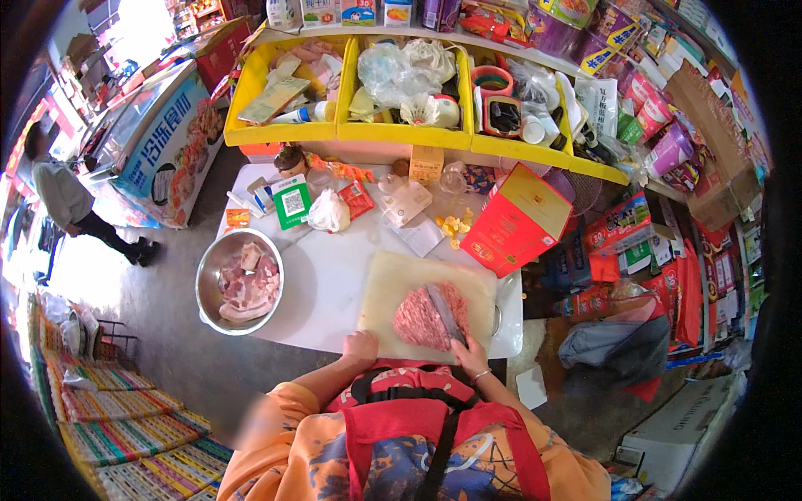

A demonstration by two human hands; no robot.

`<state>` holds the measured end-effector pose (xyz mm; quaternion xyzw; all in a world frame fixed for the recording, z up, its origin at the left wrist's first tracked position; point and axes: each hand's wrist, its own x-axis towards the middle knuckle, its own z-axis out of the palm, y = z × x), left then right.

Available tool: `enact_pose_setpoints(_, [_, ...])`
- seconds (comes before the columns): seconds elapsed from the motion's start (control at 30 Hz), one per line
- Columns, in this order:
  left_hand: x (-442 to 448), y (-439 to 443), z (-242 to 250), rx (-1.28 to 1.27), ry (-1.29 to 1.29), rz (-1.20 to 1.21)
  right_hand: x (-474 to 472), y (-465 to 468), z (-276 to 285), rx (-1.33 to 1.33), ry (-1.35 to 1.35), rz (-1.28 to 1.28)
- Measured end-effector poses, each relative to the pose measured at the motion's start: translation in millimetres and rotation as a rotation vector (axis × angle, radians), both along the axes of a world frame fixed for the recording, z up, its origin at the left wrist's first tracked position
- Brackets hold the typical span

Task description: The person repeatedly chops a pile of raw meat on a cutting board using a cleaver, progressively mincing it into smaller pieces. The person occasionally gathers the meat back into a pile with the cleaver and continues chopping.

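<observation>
My right hand (471,356) grips the handle of a kitchen knife with a broad blade, probably a cleaver (443,313). The blade lies across a mound of minced meat (416,316) on a pale cutting board (382,282). At the board's front left corner rests my left hand (361,346), fingers curled; whether they hold the board's edge is unclear. To the left, a metal bowl (207,313) contains pieces of raw meat (250,285) with pale fat. Board and bowl both stand on a white table (319,263).
Behind the board are a red box (510,228), orange peels (454,227), a white plastic bag (329,211) and a green card with a printed code (292,201). Yellow bins (401,133) line the back. A person (62,188) stands left beside a chest freezer (160,150).
</observation>
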<state>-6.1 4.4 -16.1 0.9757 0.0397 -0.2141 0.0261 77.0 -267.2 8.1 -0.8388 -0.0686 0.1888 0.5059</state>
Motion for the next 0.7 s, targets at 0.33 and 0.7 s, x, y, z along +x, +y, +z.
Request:
enact_pose_setpoints(0.33, [15.6,33.4,4.4,-0.270,0.257,-0.156,-16.7,36.4,11.3,-0.146,-0.412,-0.001])
enact_pose_setpoints(0.7, [18.4,44.0,6.4,-0.310,0.248,-0.315,-43.0,48.5,23.8,-0.106,-0.125,-0.159])
